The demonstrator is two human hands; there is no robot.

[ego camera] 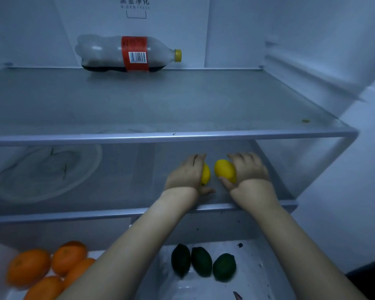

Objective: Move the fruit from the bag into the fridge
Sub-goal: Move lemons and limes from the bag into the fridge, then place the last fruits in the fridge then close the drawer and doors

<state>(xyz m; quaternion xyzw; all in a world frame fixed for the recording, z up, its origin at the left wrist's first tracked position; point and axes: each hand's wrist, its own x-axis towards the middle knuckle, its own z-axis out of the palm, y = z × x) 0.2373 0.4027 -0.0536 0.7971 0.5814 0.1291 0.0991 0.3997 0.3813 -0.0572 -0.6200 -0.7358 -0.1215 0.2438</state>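
- The fridge (312, 40) stands open, seen from the front, and both forearms reach in over the front edge of the middle shelf (74, 214).
- The left hand (187, 173) is curled over a yellow lemon (205, 174), with the fingers on top and the thumb low beside it. Only the lemon's right side shows past the palm.
- The right hand (250, 167) grasps a second lemon (225, 171), with the fingers wrapped over its far side and the thumb beneath its near end.
- The two lemons sit just beside each other with a narrow gap between them, low over the right part of the middle shelf. Whether they rest on the glass I cannot tell.
- A pale plate (46, 172) lies on the left of the same shelf, blurred behind the glass above.
- On the upper shelf (117, 137) a cola bottle (121, 54) with a red label and yellow cap lies on its side against the back wall.
- In the bottom compartment (204, 287), four oranges (28, 266) are bunched at the left.
- Three dark green fruits (201, 261), possibly limes in this dim light, lie side by side to the right of the left forearm.
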